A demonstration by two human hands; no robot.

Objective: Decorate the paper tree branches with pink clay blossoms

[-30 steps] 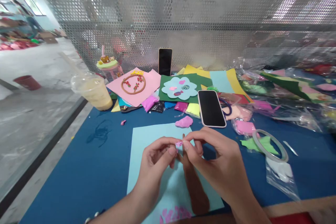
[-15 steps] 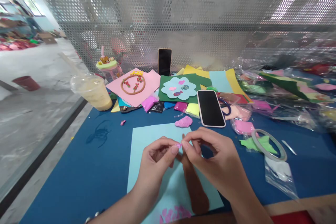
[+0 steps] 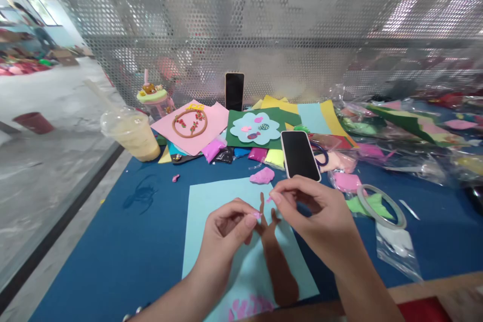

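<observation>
Between thumb and forefinger, my left hand (image 3: 228, 234) pinches a small bit of pink clay (image 3: 256, 215). My right hand (image 3: 311, 216), a little higher and to the right, pinches another tiny pink clay bit (image 3: 269, 199). Both hands hover over a light blue sheet of paper (image 3: 211, 201). On the sheet lies a brown tree trunk shape (image 3: 277, 261) with thin branches, partly behind my fingers. Several flattened pink pieces (image 3: 249, 308) sit along the sheet's lower edge. A larger lump of pink clay (image 3: 262, 175) rests at the sheet's top edge.
A phone (image 3: 301, 156) lies right of the clay lump; another phone (image 3: 234, 91) leans upright at the back. An iced drink cup (image 3: 132, 136) stands at left. Craft cards, clay packets and a tape roll (image 3: 381, 206) line the back and right. A person (image 3: 35, 25) is far left.
My hands have moved apart. The pink clay that was held between both hands is now in two bits, one in each hand. The right hand has shifted right and slightly up.
</observation>
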